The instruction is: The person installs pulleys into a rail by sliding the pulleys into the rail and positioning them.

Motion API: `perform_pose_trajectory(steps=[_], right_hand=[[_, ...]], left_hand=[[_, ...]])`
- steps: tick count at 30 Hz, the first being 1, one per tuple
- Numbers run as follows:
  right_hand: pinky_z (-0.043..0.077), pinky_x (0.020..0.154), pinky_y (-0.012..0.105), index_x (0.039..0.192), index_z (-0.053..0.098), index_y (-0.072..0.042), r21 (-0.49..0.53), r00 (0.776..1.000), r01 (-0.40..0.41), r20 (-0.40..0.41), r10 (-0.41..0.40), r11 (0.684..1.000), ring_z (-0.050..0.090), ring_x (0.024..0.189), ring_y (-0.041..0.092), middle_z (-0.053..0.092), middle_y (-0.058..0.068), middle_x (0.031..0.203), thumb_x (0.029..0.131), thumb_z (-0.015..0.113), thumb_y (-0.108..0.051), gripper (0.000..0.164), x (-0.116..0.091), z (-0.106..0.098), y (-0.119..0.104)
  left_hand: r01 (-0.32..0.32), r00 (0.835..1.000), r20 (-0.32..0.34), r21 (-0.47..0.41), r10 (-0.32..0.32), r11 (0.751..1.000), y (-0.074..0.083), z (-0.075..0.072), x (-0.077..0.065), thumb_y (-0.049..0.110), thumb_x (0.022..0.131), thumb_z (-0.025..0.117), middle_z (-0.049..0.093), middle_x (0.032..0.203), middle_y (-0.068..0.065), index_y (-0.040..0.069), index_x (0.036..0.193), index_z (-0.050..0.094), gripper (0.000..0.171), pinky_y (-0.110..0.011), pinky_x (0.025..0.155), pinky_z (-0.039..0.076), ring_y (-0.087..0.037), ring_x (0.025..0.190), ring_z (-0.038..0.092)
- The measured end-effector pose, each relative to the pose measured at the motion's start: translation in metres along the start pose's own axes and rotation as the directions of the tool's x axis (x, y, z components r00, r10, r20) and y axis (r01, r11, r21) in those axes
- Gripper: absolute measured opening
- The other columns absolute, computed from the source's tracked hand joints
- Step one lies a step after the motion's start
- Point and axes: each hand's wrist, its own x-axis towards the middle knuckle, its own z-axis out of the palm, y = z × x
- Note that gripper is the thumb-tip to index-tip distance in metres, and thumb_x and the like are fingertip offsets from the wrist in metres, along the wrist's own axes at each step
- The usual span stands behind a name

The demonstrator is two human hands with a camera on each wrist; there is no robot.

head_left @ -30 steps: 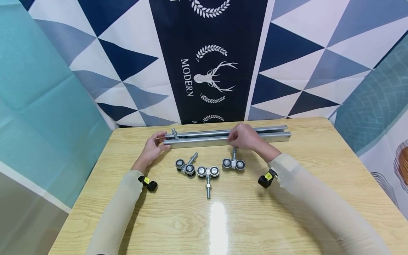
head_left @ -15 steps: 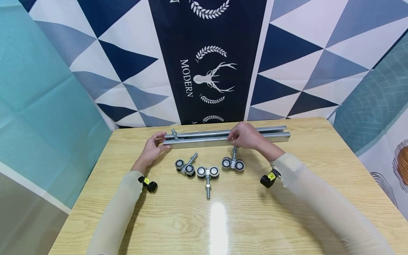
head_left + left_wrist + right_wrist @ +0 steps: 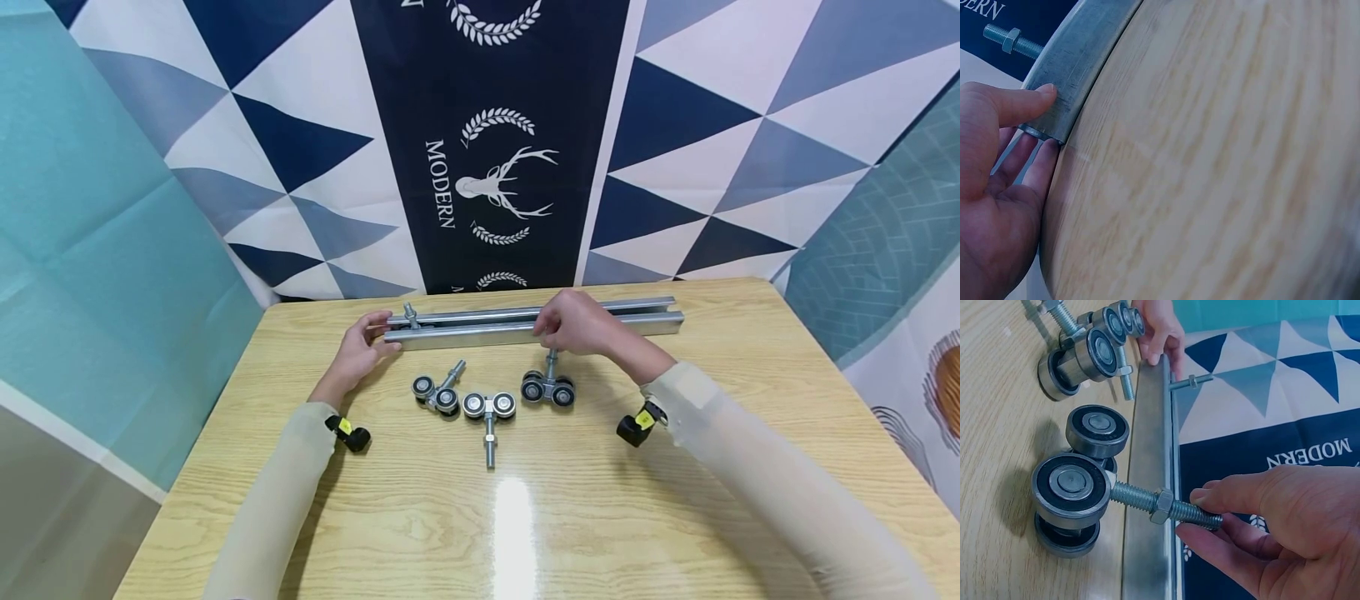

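Observation:
A slotted metal rail lies across the back of the table. My left hand holds its left end, thumb on the front face and fingers at the end opening. Near that end, a bolt with a nut rises from the slot. In front of the rail, my right hand pinches the threaded bolt tip of a roller trolley between thumb and fingers. In the right wrist view, that trolley's black-sealed wheels are toward the table, its nut just short of my fingertips.
Left of the held trolley, a second trolley lies with its bolt toward me. Beside it another trolley has its bolt slanting up and right. A patterned cloth hangs right behind the wooden table.
The trolley in my right hand has tipped a little, so its rear wheels now show. My right wrist has shifted slightly to the right; my left hand and the rail stay put.

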Motion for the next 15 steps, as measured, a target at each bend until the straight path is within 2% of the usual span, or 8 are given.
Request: perform_pose_trajectory(steps=[10, 15], right_hand=[[0.059, 0.07, 0.037, 0.085, 0.081, -0.01, -0.027, 1.0, 0.016, -0.009, -0.016, 1.0, 0.068, 0.074, 0.015, 0.078, 0.004, 0.082, 0.08, 0.074, 0.0, 0.013, -0.003, -0.004, -0.007], [0.057, 0.067, 0.035, 0.086, 0.081, -0.011, -0.022, 0.999, 0.033, 0.012, -0.033, 0.999, 0.065, 0.071, 0.014, 0.077, 0.003, 0.081, 0.08, 0.073, 0.002, 0.016, -0.005, -0.004, -0.012]], left_hand=[[0.006, 1.0, 0.002, 0.002, -0.006, 1.0, -0.002, 0.0, 0.001, -0.004, 0.086, 0.072, 0.047, 0.146, -0.02, 0.007, 0.146, 0.045, 0.067, -0.05, 0.116, 0.041, -0.034, 0.135, 0.047], [0.004, 1.0, 0.007, -0.002, -0.004, 1.0, -0.002, -0.001, 0.001, -0.004, 0.086, 0.072, 0.047, 0.147, -0.021, 0.006, 0.146, 0.045, 0.067, -0.049, 0.116, 0.041, -0.034, 0.136, 0.047]])
